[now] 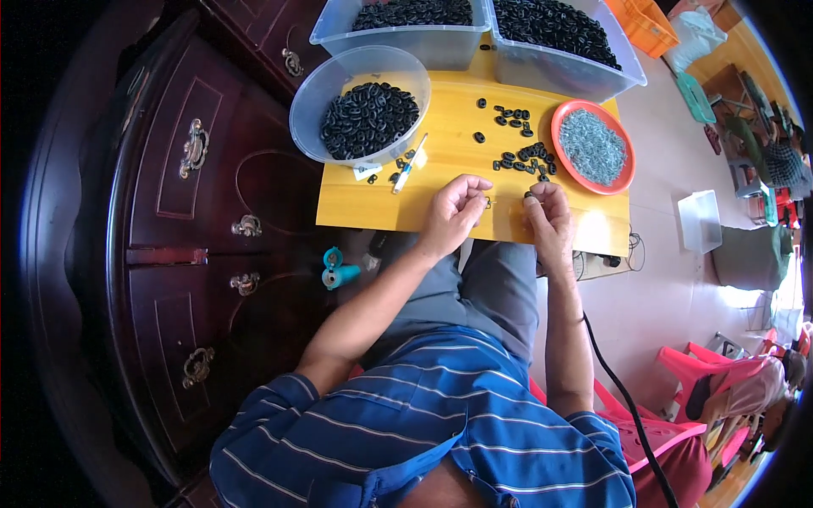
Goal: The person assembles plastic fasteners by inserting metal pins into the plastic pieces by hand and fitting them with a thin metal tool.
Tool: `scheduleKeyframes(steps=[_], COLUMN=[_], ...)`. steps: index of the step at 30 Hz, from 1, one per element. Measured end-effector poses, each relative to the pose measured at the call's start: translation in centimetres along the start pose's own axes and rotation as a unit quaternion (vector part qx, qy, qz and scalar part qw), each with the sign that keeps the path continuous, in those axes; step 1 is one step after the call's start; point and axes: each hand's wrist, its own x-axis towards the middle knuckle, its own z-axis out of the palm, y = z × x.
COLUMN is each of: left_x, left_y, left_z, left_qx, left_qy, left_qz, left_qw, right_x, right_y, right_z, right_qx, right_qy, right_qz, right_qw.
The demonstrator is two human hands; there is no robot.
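My left hand [456, 210] is over the near edge of the yellow table [356, 203], thumb and fingers closed. At its fingertips is a small thin metal piece [489, 203], too small to name surely. To its right, my right hand [550, 222] pinches a small black oval piece [529, 196] between thumb and fingers. The hands are apart. Just beyond the right hand lies a loose group of black oval pieces [533, 152] with holes. An orange-red plate [556, 135] heaped with small silvery metal pieces [593, 148] stands beside that hand.
A clear round tub [301, 127] of black pieces stands at the left, a white pen-like tool [406, 175] near it. Two clear bins [461, 52] of black pieces line the far side. A dark wooden cabinet [169, 237] borders the left; pink chairs [703, 368] stand right.
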Motion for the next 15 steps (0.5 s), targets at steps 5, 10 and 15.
scheduleKeyframes(steps=[5, 10, 15], left_x=[1.2, 1.1, 0.9], left_y=[-0.2, -1.5, -1.6], left_z=[0.6, 0.6, 0.5], left_qx=[0.007, 0.075, 0.062], left_qy=[0.011, -0.013, -0.015], left_qz=[0.007, 0.044, 0.058], left_qw=[1.0, 0.996, 0.996], right_x=[0.1, 0.4, 0.5], right_y=[-0.8, 0.5, -0.1], right_z=[0.6, 0.0, 0.7], right_qx=[0.087, 0.067, 0.032], right_qy=[-0.028, -0.042, -0.038], right_qz=[0.047, 0.032, 0.049], right_qw=[0.995, 0.996, 0.998])
